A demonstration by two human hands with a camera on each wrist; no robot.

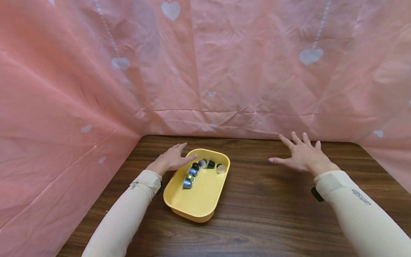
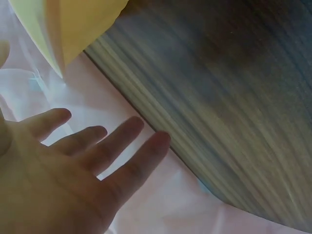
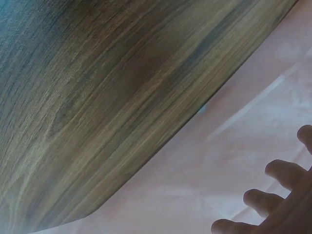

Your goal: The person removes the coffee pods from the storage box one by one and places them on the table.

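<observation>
A yellow tray [image 1: 196, 207] stands on the table left of centre in the head view. Several small coffee capsules lie toward its far and left side: a blue capsule [image 1: 187, 184], a black capsule [image 1: 211, 164] and a capsule with a white face up [image 1: 221, 169] among them. My left hand [image 1: 171, 159] hovers at the tray's left rim, thumb reaching over it, fingers spread and nothing held. To the right, my right hand [image 1: 303, 155] is held over the table, fingers splayed and also holding nothing. Both wrist views show the fingers extended.
The dark wooden table [image 1: 250, 221] has rounded far corners. Pink cloth [image 1: 240, 71] with white hearts hangs behind it and along both sides. In the left wrist view, part of the yellow tray [image 2: 87, 24] shows at the top left.
</observation>
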